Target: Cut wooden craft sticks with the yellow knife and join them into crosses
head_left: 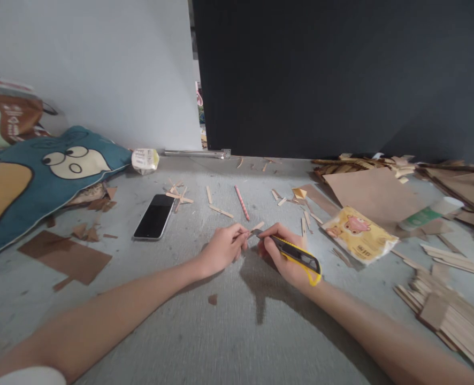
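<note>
On gray tabletop point(205, 342), right hand point(288, 267) gripping cutter point(299, 253), left hand point(223, 247) pinching stick point(258, 226), yellow packet point(359, 235), contents hidden

Setting: craft work area; home or workshop, cannot tell. Evidence: grey worktop point(173, 347) strewn with wooden strips point(457, 321), brown board offcuts point(74, 256); yellow cutter point(299, 254) present; cartoon cushion point(60, 195) looks domestic.
</note>
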`<state>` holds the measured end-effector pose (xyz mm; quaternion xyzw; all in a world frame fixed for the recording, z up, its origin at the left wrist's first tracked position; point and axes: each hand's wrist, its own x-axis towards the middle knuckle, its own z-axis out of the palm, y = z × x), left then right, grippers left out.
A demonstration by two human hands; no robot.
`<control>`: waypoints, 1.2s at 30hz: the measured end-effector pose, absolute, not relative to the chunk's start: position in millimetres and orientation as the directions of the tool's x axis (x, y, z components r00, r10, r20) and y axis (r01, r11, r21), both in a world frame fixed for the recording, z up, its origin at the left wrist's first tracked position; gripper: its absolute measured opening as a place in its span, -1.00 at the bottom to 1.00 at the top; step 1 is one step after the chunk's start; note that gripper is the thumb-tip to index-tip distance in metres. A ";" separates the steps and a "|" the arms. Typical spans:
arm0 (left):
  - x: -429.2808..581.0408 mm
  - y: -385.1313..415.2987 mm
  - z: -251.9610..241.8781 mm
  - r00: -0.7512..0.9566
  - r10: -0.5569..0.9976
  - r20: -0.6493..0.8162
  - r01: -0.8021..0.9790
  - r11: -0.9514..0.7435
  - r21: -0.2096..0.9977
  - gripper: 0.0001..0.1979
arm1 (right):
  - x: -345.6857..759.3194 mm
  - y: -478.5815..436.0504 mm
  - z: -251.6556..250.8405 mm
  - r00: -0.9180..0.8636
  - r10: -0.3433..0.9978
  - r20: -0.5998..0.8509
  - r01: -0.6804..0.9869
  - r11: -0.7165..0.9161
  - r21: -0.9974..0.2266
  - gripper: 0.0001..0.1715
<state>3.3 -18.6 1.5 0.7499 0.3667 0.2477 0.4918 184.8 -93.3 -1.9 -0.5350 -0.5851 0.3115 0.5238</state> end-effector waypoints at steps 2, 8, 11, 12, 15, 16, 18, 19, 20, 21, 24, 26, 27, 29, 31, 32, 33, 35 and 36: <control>3.5 -18.7 1.4 0.605 0.796 0.011 0.311 -0.249 0.917 -0.70 | 183.1 -93.1 0.9 0.126 0.961 0.245 0.239 0.211 -0.948 -0.69; 5.5 -18.8 2.7 0.594 0.805 0.002 0.292 -0.218 0.931 -0.72 | 181.7 -92.5 2.5 0.138 0.966 0.219 0.159 0.196 -0.968 -0.63; 6.0 -17.1 1.7 0.600 0.800 -0.015 0.260 -0.178 0.949 -0.74 | 182.9 -91.6 1.1 0.137 0.965 0.223 0.127 0.206 -0.970 -0.60; 6.1 -16.2 1.2 0.602 0.799 -0.020 0.250 -0.165 0.954 -0.74 | 183.2 -91.3 0.9 0.136 0.964 0.228 0.116 0.213 -0.970 -0.59; 5.8 -13.3 -0.3 0.595 0.803 -0.034 0.227 -0.127 0.966 -0.71 | 183.5 -91.2 1.8 0.125 0.962 0.241 0.107 0.229 -0.968 -0.61; 5.6 -12.4 -0.6 0.593 0.805 -0.038 0.218 -0.115 0.969 -0.71 | 183.4 -91.4 2.3 0.122 0.963 0.241 0.111 0.228 -0.967 -0.61; 5.1 -11.1 -1.4 0.593 0.804 -0.039 0.201 -0.101 0.974 -0.71 | 183.1 -91.7 2.9 0.123 0.963 0.239 0.127 0.223 -0.966 -0.63; 4.8 -10.6 -1.8 0.598 0.800 -0.038 0.194 -0.098 0.976 -0.71 | 183.0 -91.8 2.8 0.129 0.961 0.244 0.137 0.226 -0.964 -0.63; 4.6 -10.3 -2.3 0.600 0.799 -0.036 0.189 -0.098 0.977 -0.71 | 182.9 -91.8 2.3 0.136 0.958 0.252 0.148 0.232 -0.961 -0.63; 4.5 -10.2 -2.7 0.599 0.800 -0.031 0.184 -0.100 0.978 -0.72 | 183.0 -91.7 1.5 0.144 0.954 0.262 0.158 0.239 -0.958 -0.63; 4.3 -10.6 -3.2 0.595 0.803 -0.015 0.178 -0.114 0.977 -0.72 | 183.5 -91.5 -1.5 0.152 0.948 0.280 0.195 0.249 -0.949 -0.64; 4.2 -11.5 -2.5 0.595 0.803 -0.008 0.185 -0.127 0.974 -0.72 | 183.8 -91.7 -3.0 0.149 0.949 0.278 0.215 0.243 -0.946 -0.65; 4.2 -12.1 -2.0 0.597 0.802 -0.006 0.191 -0.135 0.972 -0.71 | 183.8 -91.9 -3.5 0.147 0.950 0.275 0.221 0.240 -0.945 -0.66; 4.3 -13.5 -0.7 0.599 0.800 0.000 0.201 -0.151 0.968 -0.71 | 183.6 -92.5 -4.2 0.148 0.951 0.272 0.226 0.236 -0.945 -0.65; 4.8 -15.0 0.1 0.600 0.800 0.008 0.207 -0.165 0.964 -0.72 | 183.4 -93.0 -5.0 0.151 0.949 0.277 0.244 0.236 -0.941 -0.66; 5.1 -15.6 0.4 0.599 0.801 0.010 0.210 -0.169 0.963 -0.73 | 183.4 -93.2 -5.5 0.151 0.947 0.282 0.258 0.238 -0.936 -0.66; 5.4 -16.1 0.5 0.598 0.801 0.011 0.213 -0.172 0.962 -0.73 | 183.4 -93.3 -6.2 0.150 0.946 0.288 0.273 0.240 -0.932 -0.66; 5.8 -16.7 0.7 0.597 0.802 0.013 0.215 -0.176 0.961 -0.74 | 183.8 -93.3 -7.4 0.142 0.947 0.290 0.290 0.240 -0.927 -0.66; 5.8 -16.8 0.9 0.598 0.801 0.015 0.214 -0.177 0.961 -0.74 | 184.0 -93.2 -7.7 0.137 0.948 0.286 0.286 0.239 -0.928 -0.66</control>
